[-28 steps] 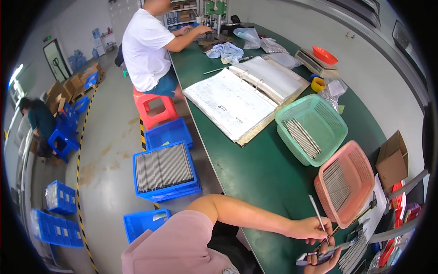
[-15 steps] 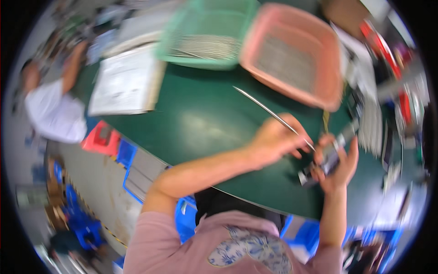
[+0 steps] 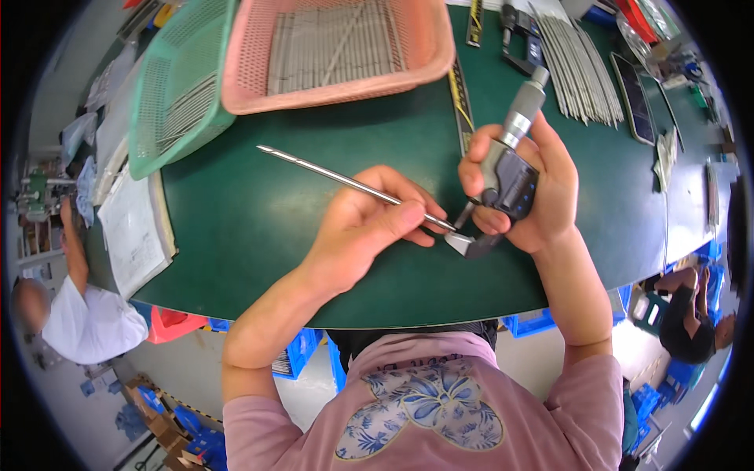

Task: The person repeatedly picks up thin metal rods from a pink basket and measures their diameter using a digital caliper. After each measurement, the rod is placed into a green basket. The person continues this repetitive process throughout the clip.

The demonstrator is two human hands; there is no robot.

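a: what's the left hand (image 3: 363, 228) got?

b: a thin steel rod (image 3: 353, 184). its grip is closed round the rod near one end, thumb and fingers pinching it, and the rest of the rod sticks out up and to the left, low over the green worktop (image 3: 259, 228).

a: and the right hand (image 3: 528, 184)?

b: wrapped tight round a micrometer (image 3: 506, 169), the grey and black body in the palm and the silver thimble pointing up and away. its frame sits at the bottom, just beside the left fingers.

a: do rod and micrometer meet?

b: the near end of the rod reaches into the frame's mouth, right between the two hands. i can't tell whether the faces are touching it.

a: where is all that on the worktop?

b: near the front edge, in front of the person's chest, held above the surface.

a: what else is about?

b: a pink basket (image 3: 338, 86) at the back with more rods lying flat in it, overlapping a green basket (image 3: 169, 110) on its left that also holds rods. a row of loose rods (image 3: 577, 67) lies at the far right, and a ruler (image 3: 462, 102) runs between the pink basket and the right hand. papers (image 3: 133, 231) lie on the left end of the worktop. another person in a white shirt (image 3: 86, 326) is at the lower left.
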